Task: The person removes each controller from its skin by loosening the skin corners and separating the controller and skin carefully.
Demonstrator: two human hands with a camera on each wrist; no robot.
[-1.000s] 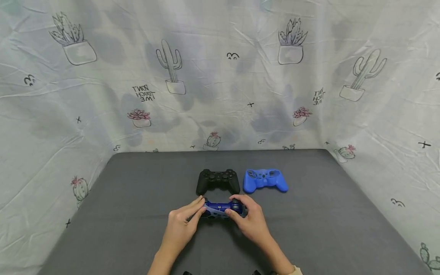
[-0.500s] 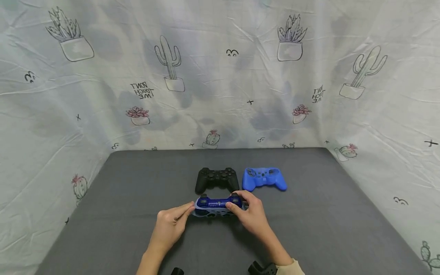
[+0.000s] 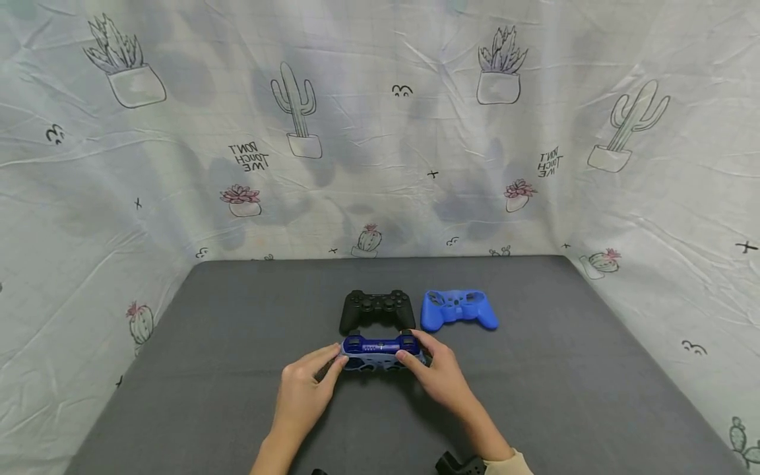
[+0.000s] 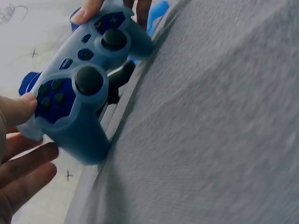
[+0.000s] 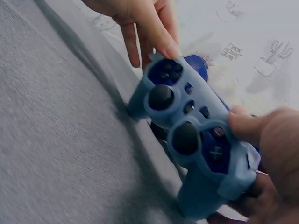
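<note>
Blue-sleeved controller (image 3: pixel 382 352) is sitting mid-surface (image 3: pixel 534 396) from the head view, left hand (image 3: pixel 305 389) and right hand (image 3: pixel 438 377) grasping its ends; black controller (image 3: pixel 377 309) and blue sleeve (image 3: pixel 458 310) are lying just beyond. Left wrist: thumb is pressing its near grip. Right wrist: thumb is pinching the right grip.

dark blue gamepad (image 3: pixel 380 352) in translucent pale-blue sleeve, tilted above grey mat

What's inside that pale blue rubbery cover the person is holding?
A dark blue gamepad sits inside the pale cover; its thumbsticks, buttons and shoulder buttons poke through cutouts. Both the left hand and right hand grip it. Its back is hidden.
</note>
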